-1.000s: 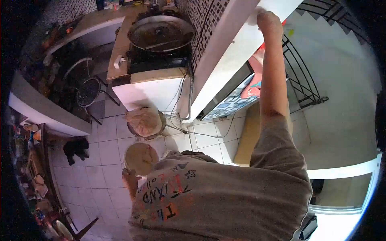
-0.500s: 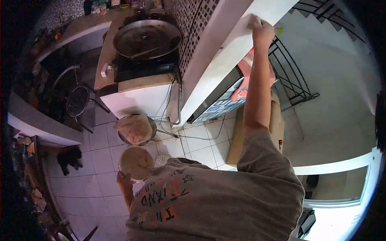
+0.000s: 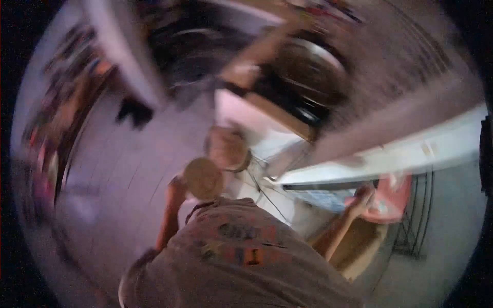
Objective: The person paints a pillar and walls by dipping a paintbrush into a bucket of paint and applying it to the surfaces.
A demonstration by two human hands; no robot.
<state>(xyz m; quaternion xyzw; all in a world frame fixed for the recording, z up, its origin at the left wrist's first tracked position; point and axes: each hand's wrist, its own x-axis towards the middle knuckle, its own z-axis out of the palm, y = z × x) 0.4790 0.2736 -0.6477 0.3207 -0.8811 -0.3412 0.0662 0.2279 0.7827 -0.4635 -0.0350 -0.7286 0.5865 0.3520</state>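
Note:
The whole view is smeared by motion. My left hand is closed on the rim of a round, beige-looking bowl, held in front of my shirt. What lies in the bowl is too blurred to name. Off to the right, my right hand is low beside a pink cloth. Its fingers are blurred, so whether it holds anything does not show. Just beyond the bowl stands a round bin-like container with a brownish bag on top.
A large wok sits on the stove at the upper right. The white edge of a wall slants across the right side. Cables trail over the tiled floor. A small black animal-like shape is at the left.
The camera view has swung round, so the room appears turned. My right hand has come down from the white wall edge to beside the pink cloth. My left hand still grips the bowl.

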